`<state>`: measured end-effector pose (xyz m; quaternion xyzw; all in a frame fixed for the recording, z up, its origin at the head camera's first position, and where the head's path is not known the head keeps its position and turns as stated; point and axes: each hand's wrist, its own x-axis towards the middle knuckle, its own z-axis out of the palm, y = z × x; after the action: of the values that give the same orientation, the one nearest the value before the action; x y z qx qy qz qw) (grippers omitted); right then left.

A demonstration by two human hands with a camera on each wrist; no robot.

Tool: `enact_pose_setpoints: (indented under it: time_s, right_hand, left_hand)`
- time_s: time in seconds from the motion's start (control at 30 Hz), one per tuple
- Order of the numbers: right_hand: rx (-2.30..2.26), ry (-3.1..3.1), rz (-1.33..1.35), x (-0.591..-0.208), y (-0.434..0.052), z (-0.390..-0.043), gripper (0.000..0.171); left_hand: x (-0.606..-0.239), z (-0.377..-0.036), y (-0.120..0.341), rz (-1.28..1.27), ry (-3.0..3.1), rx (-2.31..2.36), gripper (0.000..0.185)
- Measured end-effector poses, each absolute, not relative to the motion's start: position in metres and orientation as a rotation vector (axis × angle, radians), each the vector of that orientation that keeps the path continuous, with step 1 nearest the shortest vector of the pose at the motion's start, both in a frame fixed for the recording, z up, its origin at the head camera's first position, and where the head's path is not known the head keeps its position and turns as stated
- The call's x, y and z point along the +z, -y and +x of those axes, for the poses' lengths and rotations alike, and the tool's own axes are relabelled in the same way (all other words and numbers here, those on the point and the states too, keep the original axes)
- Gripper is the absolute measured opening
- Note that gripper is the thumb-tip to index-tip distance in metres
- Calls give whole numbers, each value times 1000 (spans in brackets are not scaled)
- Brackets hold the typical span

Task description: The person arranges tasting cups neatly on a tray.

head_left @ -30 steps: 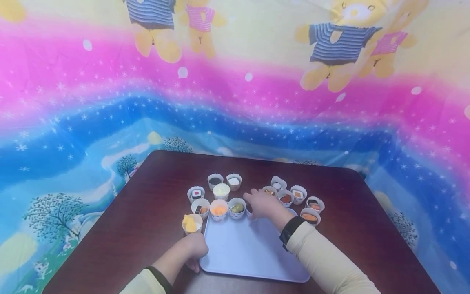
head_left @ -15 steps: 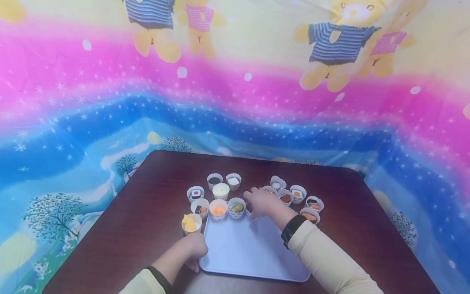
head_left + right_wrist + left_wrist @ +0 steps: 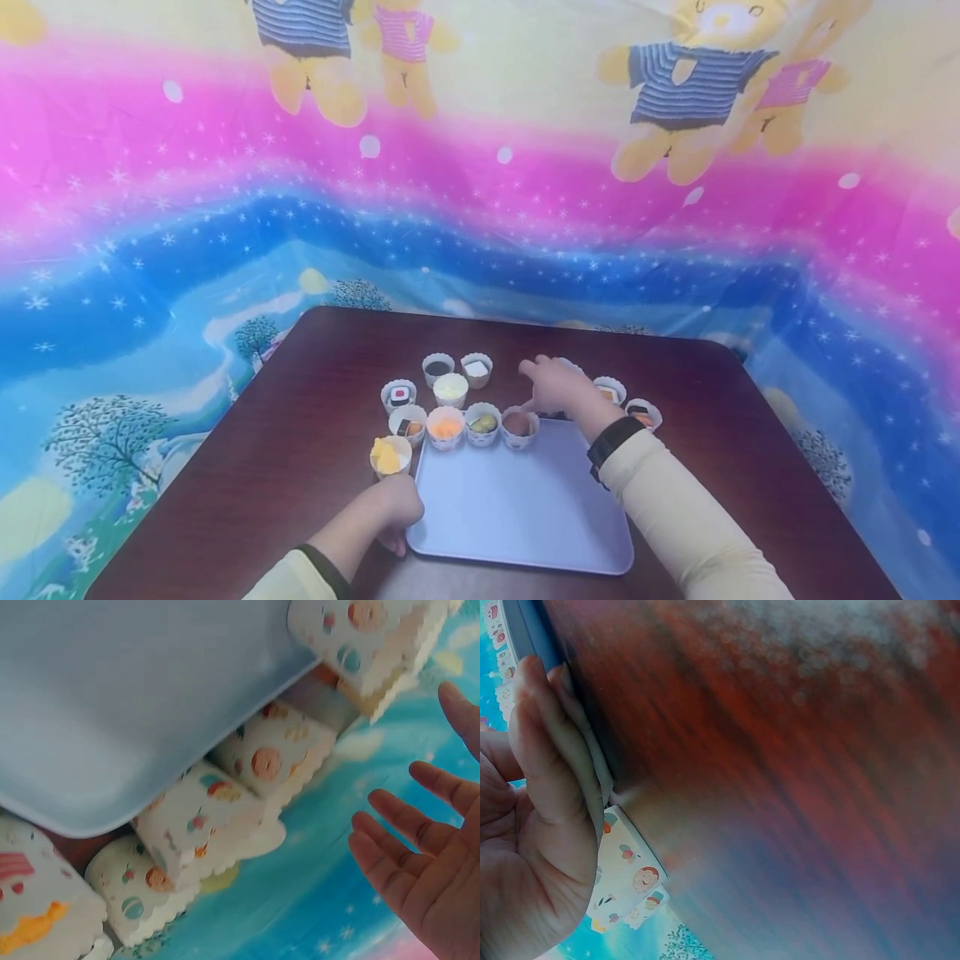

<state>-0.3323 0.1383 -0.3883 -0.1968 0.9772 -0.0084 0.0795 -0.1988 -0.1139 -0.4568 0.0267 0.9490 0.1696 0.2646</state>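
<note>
Seen only from the head camera: whole layout on the dark red-brown wooden table [image 3: 300, 467], pale blue rectangular plastic tray [image 3: 517, 517] near its front edge, scalloped paper cups of toy food [image 3: 450, 390] clustered along the tray's far edge. Right hand [image 3: 558, 385] raised over the cups beyond the tray's far right corner, clasping nothing; brown-filled paper cup [image 3: 518, 425] just left of it at the tray's far edge, untouched. Shown by right wrist view alone: fingers [image 3: 420, 829] spread, straight, balloon prints on cup walls. Left wrist view: left hand [image 3: 532, 847] gripping the tray's near left corner, thumb along the rim
</note>
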Motion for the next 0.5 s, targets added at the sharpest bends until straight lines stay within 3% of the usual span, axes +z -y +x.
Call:
enact_pose_setpoints:
  time_s: [0.17,0.5]
  right_hand:
    - [-115,-2972,-505,-385,-149,-345,56]
    - [-122,-3039,-330,-384,-166,-369,62]
  left_hand:
    - [-459,-199,114,9,-2546,522,17]
    - [-457,-198,115,43,-2559,498,19]
